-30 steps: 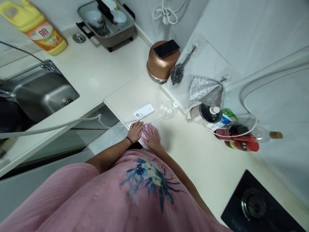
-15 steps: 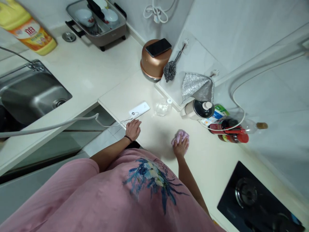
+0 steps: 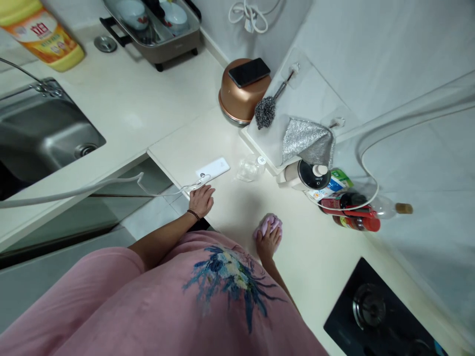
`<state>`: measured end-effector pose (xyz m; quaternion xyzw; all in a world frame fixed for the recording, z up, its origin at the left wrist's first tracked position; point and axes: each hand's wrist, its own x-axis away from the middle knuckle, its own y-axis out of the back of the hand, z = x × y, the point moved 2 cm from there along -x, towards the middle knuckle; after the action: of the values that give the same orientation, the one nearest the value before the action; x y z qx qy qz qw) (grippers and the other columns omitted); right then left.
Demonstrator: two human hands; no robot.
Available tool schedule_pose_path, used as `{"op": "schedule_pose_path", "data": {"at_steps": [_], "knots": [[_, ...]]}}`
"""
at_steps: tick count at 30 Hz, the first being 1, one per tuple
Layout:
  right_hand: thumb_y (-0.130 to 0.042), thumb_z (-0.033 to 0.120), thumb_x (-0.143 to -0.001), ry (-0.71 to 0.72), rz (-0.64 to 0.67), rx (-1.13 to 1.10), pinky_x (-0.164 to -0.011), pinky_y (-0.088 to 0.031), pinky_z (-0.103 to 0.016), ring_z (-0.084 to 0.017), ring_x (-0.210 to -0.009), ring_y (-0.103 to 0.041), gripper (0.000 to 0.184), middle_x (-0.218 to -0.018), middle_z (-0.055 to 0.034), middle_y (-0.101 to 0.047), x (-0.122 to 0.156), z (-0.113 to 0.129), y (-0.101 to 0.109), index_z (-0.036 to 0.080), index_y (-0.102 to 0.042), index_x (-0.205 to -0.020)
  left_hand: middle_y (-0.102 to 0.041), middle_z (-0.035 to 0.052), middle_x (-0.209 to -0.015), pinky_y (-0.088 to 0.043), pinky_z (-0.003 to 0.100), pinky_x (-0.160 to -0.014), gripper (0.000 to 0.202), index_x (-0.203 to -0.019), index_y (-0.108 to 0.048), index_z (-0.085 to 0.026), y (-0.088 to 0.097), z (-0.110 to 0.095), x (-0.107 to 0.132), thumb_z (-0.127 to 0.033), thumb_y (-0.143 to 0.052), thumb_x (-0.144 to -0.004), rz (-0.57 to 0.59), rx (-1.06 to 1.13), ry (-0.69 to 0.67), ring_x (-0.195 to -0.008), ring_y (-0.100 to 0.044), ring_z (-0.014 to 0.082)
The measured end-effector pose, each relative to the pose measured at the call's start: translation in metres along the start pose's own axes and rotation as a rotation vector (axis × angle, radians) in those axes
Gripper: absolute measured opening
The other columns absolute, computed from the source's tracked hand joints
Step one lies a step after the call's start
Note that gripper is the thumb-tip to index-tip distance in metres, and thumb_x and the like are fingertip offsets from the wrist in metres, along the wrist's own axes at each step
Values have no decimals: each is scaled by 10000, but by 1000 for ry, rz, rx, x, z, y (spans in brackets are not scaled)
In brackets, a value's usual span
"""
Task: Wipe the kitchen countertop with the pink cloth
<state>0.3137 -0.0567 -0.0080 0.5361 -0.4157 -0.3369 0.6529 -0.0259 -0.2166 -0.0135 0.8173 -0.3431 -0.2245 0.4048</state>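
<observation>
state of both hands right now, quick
Left hand: open, at the counter edge, nothing visibly held.
Right hand: open, spread over the pink cloth.

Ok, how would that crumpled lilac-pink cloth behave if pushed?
Likely floppy: the crumpled lilac-pink cloth lies in loose folds. It probably won't roll, since its outline is irregular under the bare right hand.
</observation>
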Motion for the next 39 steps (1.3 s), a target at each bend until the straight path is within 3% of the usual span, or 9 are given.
{"op": "schedule_pose_path", "data": {"at_steps": [7, 12, 15, 23, 28, 31, 35, 39], "knots": [[-264, 557, -1039, 70, 1, 10, -1269, -244, -664, -377, -1642, -188, 764, -1758, -238, -263, -141, 10, 29, 155, -311, -1686, -666, 135, -1446, -320, 570, -1163, 429, -1378, -677, -264, 0, 0, 0, -285, -540, -972, 14, -42, -7, -1436, -514, 360], [-251, 550, -1059, 44, 22, 11, -1259, -200, -711, -384, -1642, -176, 728, -1745, -282, -257, -201, 24, 38, 107, -398, -1618, -663, 130, -1450, -314, 549, -1170, 415, -1370, -679, -252, 1, -1, 0, -283, -526, -986, 37, -93, 3, -1446, -511, 344], [-270, 544, -1064, 35, 25, 18, -1246, -222, -716, -392, -1640, -183, 700, -1732, -296, -278, -207, 30, 38, 98, -458, -1569, -663, 126, -1454, -319, 541, -1165, 409, -1370, -677, -255, 1, -1, 1, -280, -521, -992, 32, -97, -7, -1448, -513, 335], [-340, 543, -1043, 147, -34, 18, -1265, -266, -627, -371, -1627, -230, 756, -1707, -236, -380, -172, 77, 13, 152, -314, -1690, -669, 122, -1450, -325, 531, -1152, 400, -1364, -676, -253, 0, 1, 1, -286, -522, -996, 29, -97, -13, -1448, -511, 330], [-346, 536, -1044, 253, -38, -40, -1271, -246, -635, -356, -1626, -238, 733, -1718, -212, -378, -200, 117, 8, 163, -371, -1673, -665, 124, -1450, -325, 532, -1150, 405, -1375, -672, -257, 1, 1, 2, -290, -518, -1002, 35, -109, -15, -1446, -511, 332], [-382, 520, -1042, 300, -74, -56, -1271, -247, -628, -356, -1627, -236, 708, -1718, -210, -380, -211, 128, 10, 153, -425, -1646, -670, 125, -1442, -320, 535, -1156, 399, -1361, -679, -251, 1, 1, 2, -289, -514, -1000, 31, -119, -19, -1441, -515, 334], [-389, 504, -1052, 393, -86, -13, -1290, -228, -575, -336, -1626, -243, 680, -1723, -174, -387, -195, 112, 10, 193, -418, -1657, -676, 129, -1432, -316, 538, -1155, 393, -1343, -687, -241, 0, 2, 1, -284, -511, -994, 17, -127, -21, -1431, -524, 337], [-375, 511, -1055, 390, -73, 20, -1300, -215, -552, -322, -1627, -236, 661, -1741, -130, -364, -177, 58, 14, 255, -414, -1663, -671, 132, -1437, -314, 533, -1152, 388, -1334, -691, -243, -1, 2, 1, -276, -508, -993, 23, -120, -19, -1434, -523, 336]]}}
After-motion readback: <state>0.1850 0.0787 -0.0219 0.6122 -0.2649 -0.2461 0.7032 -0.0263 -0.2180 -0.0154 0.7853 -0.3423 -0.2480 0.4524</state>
